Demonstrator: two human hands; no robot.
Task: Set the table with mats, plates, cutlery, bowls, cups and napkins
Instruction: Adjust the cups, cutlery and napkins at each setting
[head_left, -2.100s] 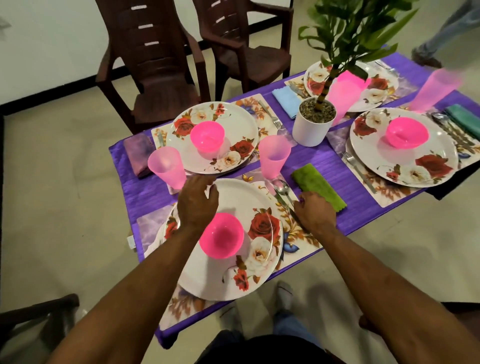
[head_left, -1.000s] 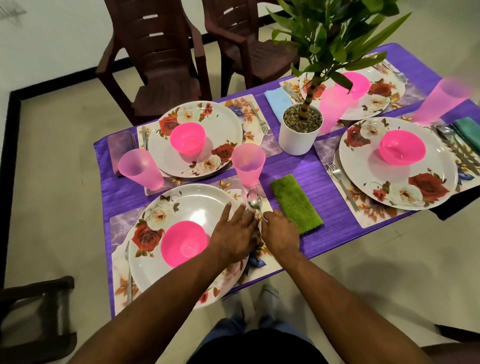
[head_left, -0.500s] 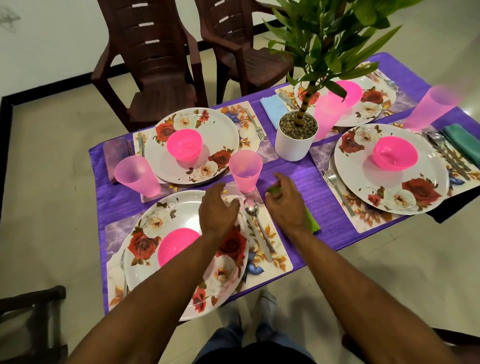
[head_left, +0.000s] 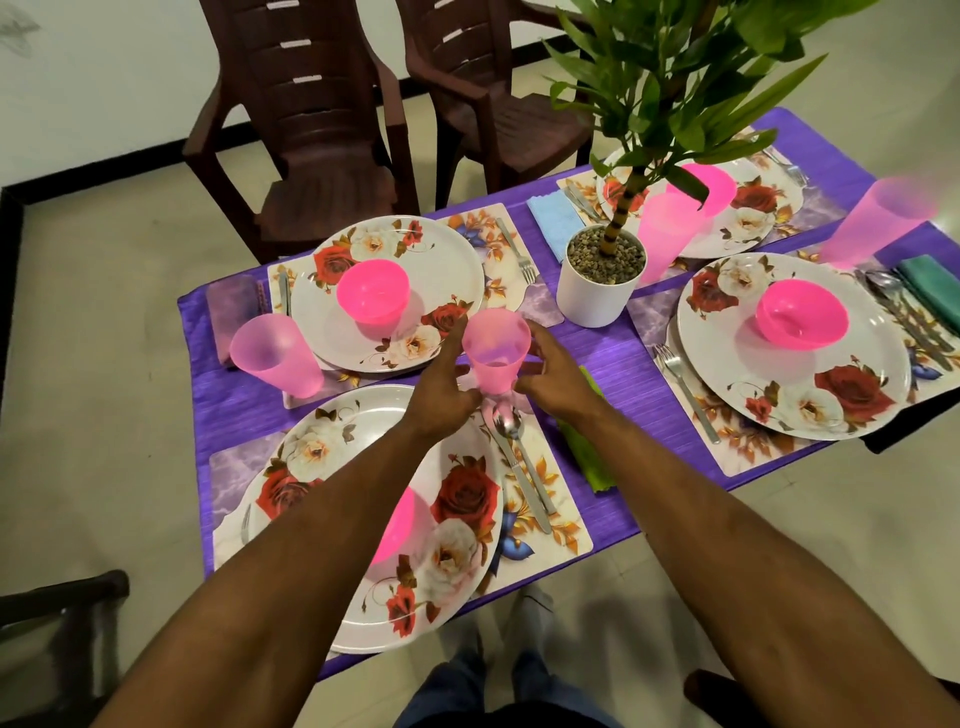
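A: So — both hands are at the pink cup (head_left: 496, 351). Left hand (head_left: 441, 392) has fingers against its left side, right hand (head_left: 553, 374) comes in from the right with fingers spread. Can't tell if either is actually gripping or only touching.

B: Where's the cup sitting?
A: Upright on the bench (head_left: 628, 374), just past the top of the near mat (head_left: 550, 514), right above the spoon (head_left: 511, 431) and knife (head_left: 519, 483).

B: Risk?
A: Tall, light, narrow base. Uneven push from either side tips it — toward the far plate (head_left: 441, 260) or the white plant pot (head_left: 597, 291). Looks empty, so no spill, but it could roll.

B: Anything else?
A: Left forearm lies over the near plate (head_left: 457, 545) and its pink bowl (head_left: 400, 525). Pull back low and it could drag the bowl or shift the plate off the mat. Right wrist is over the green napkin (head_left: 587, 452) — a sweep would skew it.

B: Rest of the setting?
A: Other places look laid.
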